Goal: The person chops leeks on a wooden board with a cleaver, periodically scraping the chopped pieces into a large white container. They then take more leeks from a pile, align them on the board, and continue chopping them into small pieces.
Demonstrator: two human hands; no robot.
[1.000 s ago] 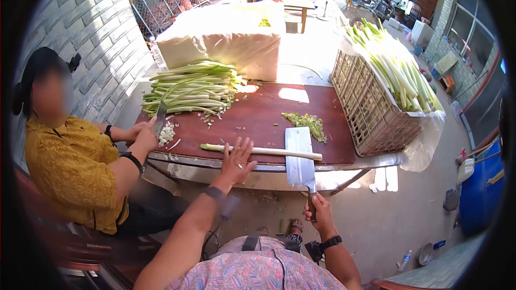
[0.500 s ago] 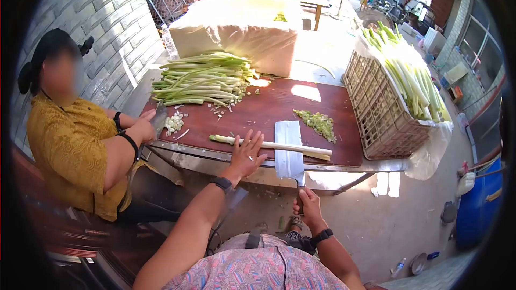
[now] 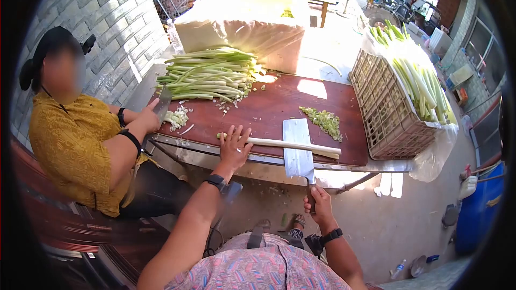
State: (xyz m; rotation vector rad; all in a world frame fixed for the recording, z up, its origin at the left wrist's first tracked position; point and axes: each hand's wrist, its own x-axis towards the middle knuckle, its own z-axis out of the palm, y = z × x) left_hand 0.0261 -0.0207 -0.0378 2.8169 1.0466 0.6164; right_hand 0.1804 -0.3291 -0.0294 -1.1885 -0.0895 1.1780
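My left hand (image 3: 235, 147) lies with fingers spread across the left part of a long green onion stalk (image 3: 274, 143) on the red-brown board (image 3: 258, 108). In my right hand (image 3: 321, 204) is the dark handle of a wide cleaver (image 3: 298, 147), its blade over the stalk's right portion. Chopped green pieces (image 3: 322, 122) lie beyond the blade. A big pile of stalks (image 3: 209, 73) rests at the board's back left, with white chopped bits (image 3: 176, 118) in front of it.
A co-worker in a mustard top (image 3: 78, 145) holds a knife (image 3: 162, 102) at the board's left end. A plastic crate (image 3: 389, 110) of green onions stands at the right. Behind the pile is a large plastic-covered block (image 3: 242, 29). A water bottle (image 3: 174, 35) stands beside it.
My left hand has slid a little left along the stalk. My right hand and the cleaver have shifted slightly right. The co-worker's knife has moved slightly, and the view has shifted a little.
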